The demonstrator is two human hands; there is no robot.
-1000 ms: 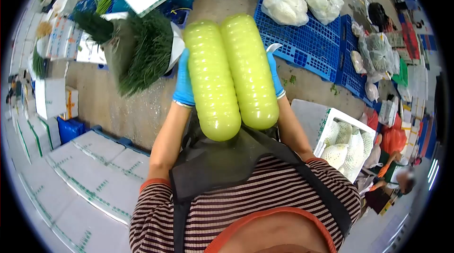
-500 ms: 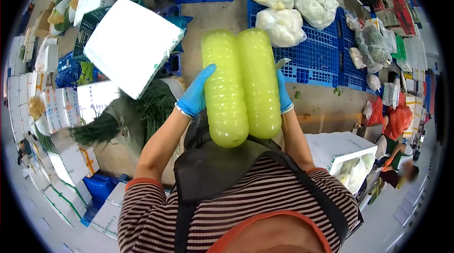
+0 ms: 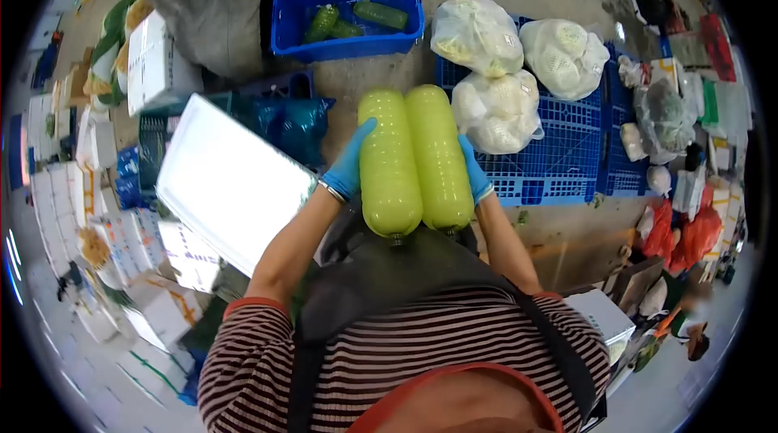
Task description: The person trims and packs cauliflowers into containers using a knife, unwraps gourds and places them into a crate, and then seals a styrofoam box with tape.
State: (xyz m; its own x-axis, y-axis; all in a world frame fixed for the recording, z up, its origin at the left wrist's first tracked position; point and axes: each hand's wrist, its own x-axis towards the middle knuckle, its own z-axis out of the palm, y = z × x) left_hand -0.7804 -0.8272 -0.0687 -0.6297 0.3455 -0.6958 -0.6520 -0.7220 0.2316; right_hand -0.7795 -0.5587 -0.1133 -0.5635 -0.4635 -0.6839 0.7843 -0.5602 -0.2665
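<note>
Two long, pale green rolls in shiny clear plastic, the left roll (image 3: 391,162) and the right roll (image 3: 442,159), lie side by side in front of my apron. Their near ends are gathered into small knots. My left hand (image 3: 351,164), in a blue glove, presses against the outer side of the left roll with its thumb on top. From the opposite side, my right hand (image 3: 474,166), also gloved in blue, grips the right roll. The pair is squeezed between both hands; the fingers underneath are hidden.
Ahead stands a blue bin (image 3: 348,46) with several darker green packages inside. Plastic bags of whitish vegetables (image 3: 496,113) rest on blue pallets (image 3: 559,166) to the right. A white foam lid or box (image 3: 235,182) is close to my left arm. Someone in grey trousers (image 3: 203,12) stands at upper left.
The view has shifted, bringing the blue bin with its green packages more fully into sight. The rolls now tilt so their knotted near ends show. A person's grey-clad legs appear at upper left.
</note>
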